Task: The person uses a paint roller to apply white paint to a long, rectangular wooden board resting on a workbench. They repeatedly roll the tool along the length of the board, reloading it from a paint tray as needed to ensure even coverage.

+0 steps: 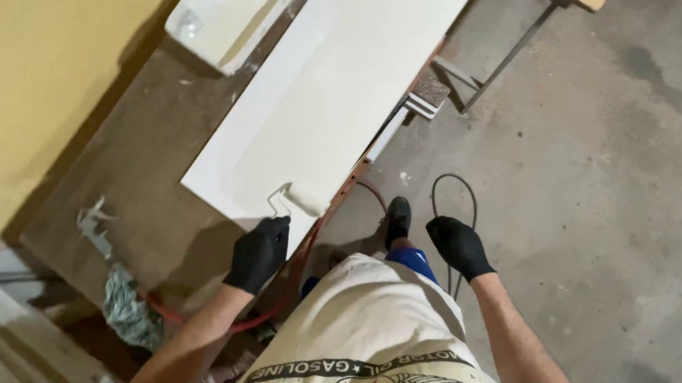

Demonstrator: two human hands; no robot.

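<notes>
1. Head view, looking down: left hand (259,251), black glove, is clamped around the handle of a small paint roller (299,199).
2. The roller's white sleeve rests on the near end of a long white board (336,80), close to its bottom edge.
3. Right hand (459,246), also gloved, hangs free over the concrete floor (613,205), fingers loosely curled, holding nothing.
4. The board lies flat on a dusty brown workbench (147,169) beside a yellow wall (23,53).
5. A white paint tray (230,3) sits at the bench's far end, just beside the board.
6. Progress, judging by looks: the board reads evenly white along its whole length, no bare patches visible, so coating seems mostly done; the near end under the roller looks like the last strip. Wet versus dry: cannot tell.
7. A bundled rag (126,308) and a metal tool (93,223) lie at the bench's near corner, and a thin dark cable (453,197) loops on the floor near the person's shoe (397,221).
</notes>
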